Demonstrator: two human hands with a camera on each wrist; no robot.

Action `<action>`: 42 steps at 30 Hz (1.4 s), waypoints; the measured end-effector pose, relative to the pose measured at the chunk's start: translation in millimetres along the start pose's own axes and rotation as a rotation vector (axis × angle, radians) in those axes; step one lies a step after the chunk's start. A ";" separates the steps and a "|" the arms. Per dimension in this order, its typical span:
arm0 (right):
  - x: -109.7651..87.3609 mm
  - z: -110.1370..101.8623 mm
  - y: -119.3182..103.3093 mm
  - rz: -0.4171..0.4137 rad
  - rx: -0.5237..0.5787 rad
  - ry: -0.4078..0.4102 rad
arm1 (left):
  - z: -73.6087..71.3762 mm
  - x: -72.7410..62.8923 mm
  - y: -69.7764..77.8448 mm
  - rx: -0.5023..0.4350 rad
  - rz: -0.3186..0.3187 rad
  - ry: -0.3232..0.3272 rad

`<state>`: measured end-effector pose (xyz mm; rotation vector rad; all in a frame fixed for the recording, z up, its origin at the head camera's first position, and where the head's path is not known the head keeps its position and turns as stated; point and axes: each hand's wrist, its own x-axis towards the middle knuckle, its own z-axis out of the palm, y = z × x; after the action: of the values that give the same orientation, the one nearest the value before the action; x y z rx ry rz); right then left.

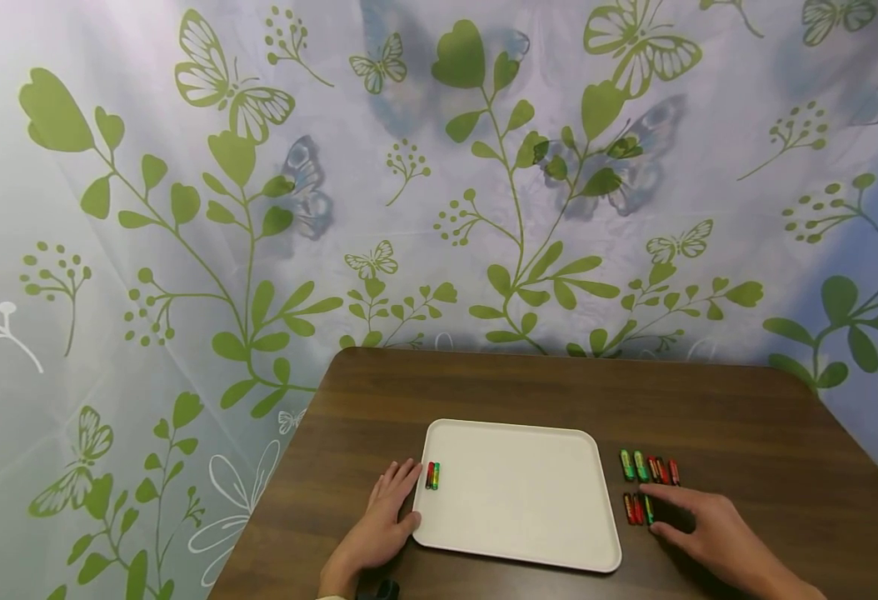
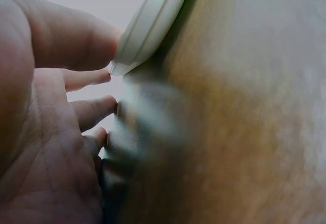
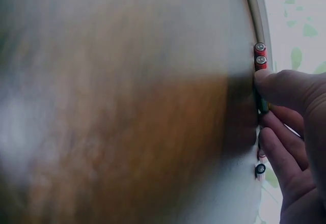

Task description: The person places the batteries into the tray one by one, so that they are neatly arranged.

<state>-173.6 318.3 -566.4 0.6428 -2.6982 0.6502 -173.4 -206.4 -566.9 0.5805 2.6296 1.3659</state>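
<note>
A white tray [image 1: 514,500] lies on the table, with a red battery [image 1: 430,476] and a green battery [image 1: 436,476] side by side near its left edge. My left hand [image 1: 385,518] rests at that edge, its thumb [image 2: 76,35] touching the rim and its fingers fairly straight. To the right of the tray, my right hand [image 1: 709,527] pinches a green battery [image 1: 650,509] between thumb and index finger, at its two ends. Just left of it lie a red battery [image 1: 638,509] and a dark red one [image 1: 629,508]. The thumb partly hides the pinched battery in the right wrist view.
Behind the right hand is a row of two thicker green batteries [image 1: 627,465] and several thin red ones [image 1: 664,471]. The brown wooden table [image 1: 559,383] backs onto a patterned curtain [image 1: 424,208].
</note>
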 end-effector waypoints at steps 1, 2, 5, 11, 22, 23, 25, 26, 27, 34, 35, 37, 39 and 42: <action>0.3 -0.2 -0.4 0.001 -0.001 -0.005 | -0.2 0.1 0.3 0.001 -0.005 -0.002; 0.6 -0.5 -0.6 0.001 -0.002 -0.009 | -0.1 0.2 0.0 0.002 -0.001 0.001; 1.6 -1.2 -0.8 -0.009 -0.006 -0.006 | -1.7 0.0 3.8 0.006 -0.007 -0.003; 3.6 -4.3 1.3 -0.039 -0.033 0.003 | -1.8 -0.3 3.6 0.011 -0.024 -0.008; 28.6 -10.9 -9.9 -0.199 -0.023 0.111 | -1.4 -0.1 2.7 0.019 -0.027 -0.009; 32.2 -11.0 -13.1 -0.199 -0.014 0.105 | -1.1 -0.2 1.7 0.008 -0.026 -0.007; 39.8 -11.5 -19.6 -0.184 0.014 0.075 | -0.3 -0.2 -1.4 -0.004 -0.009 0.001; 43.5 -11.5 -23.1 -0.175 0.046 0.049 | 0.3 -0.2 -3.3 -0.012 0.001 0.005; 47.0 -11.4 -27.0 -0.162 0.067 0.026 | 0.5 -0.2 -5.0 -0.019 0.010 0.009; 74.1 1.5 -53.4 -0.173 0.164 0.002 | 3.1 0.1 -15.4 -0.035 0.035 0.032; 78.2 4.1 -57.4 -0.184 0.147 0.014 | 3.4 0.0 -16.3 -0.038 0.045 0.031; 85.9 9.5 -64.9 -0.211 0.130 0.033 | 3.8 0.1 -16.9 -0.041 0.040 0.028; 93.0 14.8 -71.9 -0.221 0.140 0.033 | 3.6 0.2 -15.9 -0.049 0.028 0.024; 102.5 22.4 -81.7 -0.217 0.170 0.011 | 4.6 1.8 -18.0 -0.041 -0.003 0.028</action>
<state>-225.8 206.0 -518.0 0.9549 -2.5324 0.8263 -178.8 -211.6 -584.0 0.5562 2.6156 1.4339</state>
